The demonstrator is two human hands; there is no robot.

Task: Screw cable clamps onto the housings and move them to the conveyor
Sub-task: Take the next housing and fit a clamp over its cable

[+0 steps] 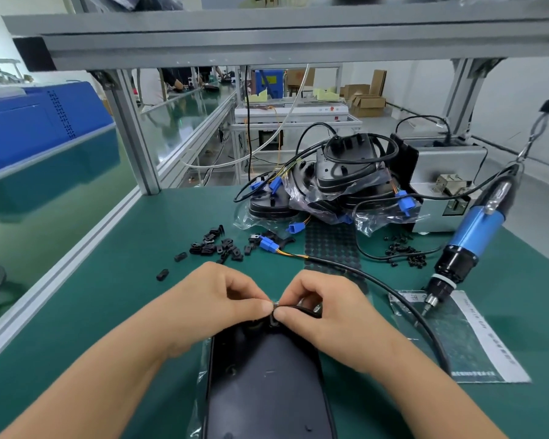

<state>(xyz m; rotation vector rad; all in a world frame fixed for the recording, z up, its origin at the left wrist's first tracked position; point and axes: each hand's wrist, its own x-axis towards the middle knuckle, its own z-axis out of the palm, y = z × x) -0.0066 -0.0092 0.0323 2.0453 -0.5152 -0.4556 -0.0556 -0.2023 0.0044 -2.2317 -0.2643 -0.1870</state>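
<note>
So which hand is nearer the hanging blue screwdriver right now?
Right. The right hand pinches the cable clamp at the housing, with the blue screwdriver off to its right. The left hand, pinching the same clamp, sits on the far side.

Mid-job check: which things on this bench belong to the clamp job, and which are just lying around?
In use: left hand, right hand, clamp, housing, cable, loose clamps, screws, screwdriver, housing pile.
Lying about: printed sheet, grey box, blue machine.

Bright even overhead light, soft shadows, wide-angle edge bending, slight blur.
</note>
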